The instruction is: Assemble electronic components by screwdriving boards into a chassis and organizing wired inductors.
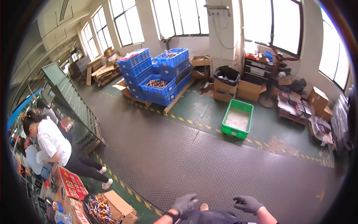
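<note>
At the lower edge my left hand (185, 202) wears a dark grey glove, with a dark band at its wrist. Its fingers are loosely bent and nothing shows in them. My right hand (248, 204), gloved alike, is held out to the right with fingers apart, also holding nothing. Neither one touches anything; both hang above the dark patterned metal floor (209, 164). Between them the tip of a shoe (204, 206) shows. Left of my left hand stands a cardboard box (118, 203) beside a dark-lined container of orange and silver small parts (99, 211).
Ahead lies a green plastic crate (238, 119). Stacked blue crates (160, 89) stand on a pallet behind yellow-striped floor lines. A person in a white shirt (54, 142) stands at the left by a green rack (74, 99). Cardboard boxes (225, 89) line the far wall.
</note>
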Demonstrator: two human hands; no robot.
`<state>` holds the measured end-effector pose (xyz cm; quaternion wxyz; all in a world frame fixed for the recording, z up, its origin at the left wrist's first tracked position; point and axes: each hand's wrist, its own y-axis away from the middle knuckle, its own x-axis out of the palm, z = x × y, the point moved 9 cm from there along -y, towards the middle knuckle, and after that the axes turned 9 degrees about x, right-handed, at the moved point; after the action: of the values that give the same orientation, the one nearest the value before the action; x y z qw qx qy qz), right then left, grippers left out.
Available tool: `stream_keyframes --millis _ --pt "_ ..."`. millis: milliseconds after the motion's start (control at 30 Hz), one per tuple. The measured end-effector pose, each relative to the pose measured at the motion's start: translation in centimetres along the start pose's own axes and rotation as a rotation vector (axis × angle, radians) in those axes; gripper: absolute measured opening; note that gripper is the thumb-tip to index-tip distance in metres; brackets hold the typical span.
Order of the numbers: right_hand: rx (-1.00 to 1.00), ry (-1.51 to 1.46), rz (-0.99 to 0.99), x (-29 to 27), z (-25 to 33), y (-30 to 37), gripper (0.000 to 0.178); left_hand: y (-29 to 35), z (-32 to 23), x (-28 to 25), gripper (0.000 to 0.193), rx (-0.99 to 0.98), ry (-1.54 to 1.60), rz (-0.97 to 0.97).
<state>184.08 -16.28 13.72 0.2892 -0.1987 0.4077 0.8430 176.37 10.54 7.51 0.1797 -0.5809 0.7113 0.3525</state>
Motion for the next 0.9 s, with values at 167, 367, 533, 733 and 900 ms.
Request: stream_keyframes --millis 167,367,533,733,900 --pt "0.136 -0.365 -0.095 -9.1 -5.6 -11.1 0.043 -18.0 -1.4 -6.5 0.042 0.190 -0.032 0.005" --pt "0.081 -0.038 -0.086 -23.4 -3.2 -29.6 0.044 -32.7 11.6 -11.7 0.040 -0.273 0.106 0.027" --pt "-0.211 0.143 -0.082 -34.3 11.2 -46.6 0.038 -27.3 27.7 -12.2 0.051 -0.664 0.138 0.058" --pt "-0.369 0.381 0.063 -38.2 30.4 -64.8 0.035 -22.3 39.5 -3.6 0.046 -0.530 0.011 0.149" --pt "-0.333 0.254 0.171 -36.5 37.5 -79.3 0.039 -31.8 49.0 -11.6 0.045 -0.591 0.062 0.119"
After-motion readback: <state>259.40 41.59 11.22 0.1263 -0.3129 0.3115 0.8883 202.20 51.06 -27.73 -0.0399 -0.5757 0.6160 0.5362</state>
